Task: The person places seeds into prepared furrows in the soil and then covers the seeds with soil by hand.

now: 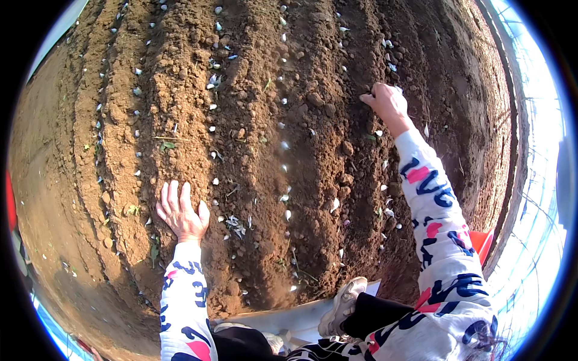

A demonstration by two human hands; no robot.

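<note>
My left hand [183, 212] rests palm down with its fingers spread on a ridge of loose brown soil [180, 99], holding nothing. Further up and to the right, my right hand [384, 101] reaches down to a furrow, its fingers bent together; whether something is between them is hidden. White garlic cloves lie spaced in rows along the furrows, among them a clove [379, 133] just below my right hand and a clove [215, 181] to the right of my left hand. Papery garlic skins [235, 225] lie in a small heap in the same row.
A pale board [298, 316] runs along the near edge of the soil, with a shoe [345, 304] by it. A red plastic container [482, 243] shows partly behind my right sleeve. Another red object [10, 203] stands at the far left edge. Plastic sheeting [537, 149] borders the right side.
</note>
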